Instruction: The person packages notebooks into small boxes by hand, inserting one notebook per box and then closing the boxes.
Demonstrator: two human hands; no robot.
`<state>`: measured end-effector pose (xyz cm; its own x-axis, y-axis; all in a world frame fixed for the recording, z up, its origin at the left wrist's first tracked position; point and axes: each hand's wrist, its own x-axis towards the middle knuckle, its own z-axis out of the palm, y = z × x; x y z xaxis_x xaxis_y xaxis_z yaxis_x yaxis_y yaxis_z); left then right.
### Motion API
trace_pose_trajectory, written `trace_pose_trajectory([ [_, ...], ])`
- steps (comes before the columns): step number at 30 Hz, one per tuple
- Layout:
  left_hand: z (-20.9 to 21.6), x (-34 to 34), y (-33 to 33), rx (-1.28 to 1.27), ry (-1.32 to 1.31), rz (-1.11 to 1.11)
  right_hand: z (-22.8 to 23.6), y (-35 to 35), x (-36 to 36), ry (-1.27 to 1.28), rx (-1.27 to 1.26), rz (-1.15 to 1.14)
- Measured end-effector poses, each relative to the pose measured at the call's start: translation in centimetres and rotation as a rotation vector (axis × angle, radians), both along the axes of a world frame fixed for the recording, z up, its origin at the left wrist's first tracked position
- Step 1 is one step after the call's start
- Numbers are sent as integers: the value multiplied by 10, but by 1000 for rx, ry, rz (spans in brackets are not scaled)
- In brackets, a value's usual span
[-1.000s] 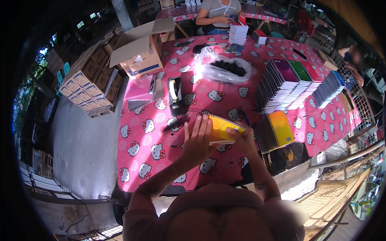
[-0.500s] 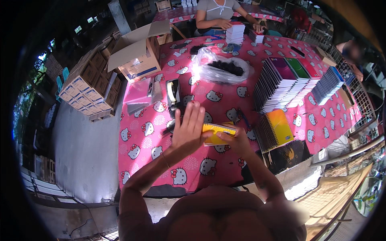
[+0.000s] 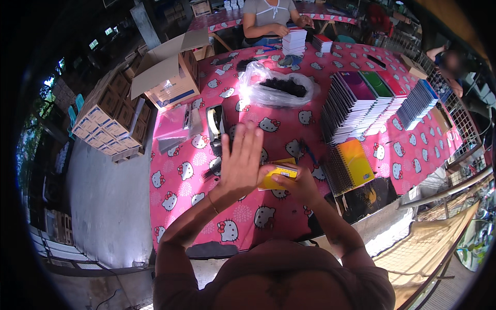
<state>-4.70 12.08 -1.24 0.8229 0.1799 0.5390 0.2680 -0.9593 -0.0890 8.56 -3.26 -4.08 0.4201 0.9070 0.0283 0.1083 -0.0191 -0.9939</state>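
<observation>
My right hand (image 3: pixel 301 185) grips a small yellow notebook (image 3: pixel 269 182) by its right part, thumb across the cover. Over the left end of this notebook, my left hand (image 3: pixel 239 161) is stretched flat with its fingers pointing away from me. Its thumb rests at the notebook's edge, and the palm hides part of that side. Just right of my right hand, yellow spiral notebooks (image 3: pixel 357 164) lie in a pile with dark coils. A dark blue hand tool (image 3: pixel 311 153) lies beyond the right hand. Black coil pieces (image 3: pixel 212 171) lie left of my left wrist.
Tall stacks of spiral notebooks (image 3: pixel 351 108) stand at the right. A clear plastic bag (image 3: pixel 253 85) holds black coils. A black tape dispenser (image 3: pixel 215 135), pink plastic packs (image 3: pixel 173 124) and an open carton (image 3: pixel 173 85) occupy the left. Across the table, a co-worker (image 3: pixel 266 20) handles white stacks.
My left hand now covers more of the yellow notebook's left end. The view has shifted slightly. The co-worker's hand has lifted off the smaller red-topped stack.
</observation>
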Motion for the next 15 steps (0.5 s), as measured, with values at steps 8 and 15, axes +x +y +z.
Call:
trace_pose_trajectory([
  [8, -2, 4, -14, -32, 11, -122, -11, 3, -2, -28, 136, 27],
  [15, 8, 12, -19, -2, 27, -99, -23, 6, -4, -23, 129, -23],
])
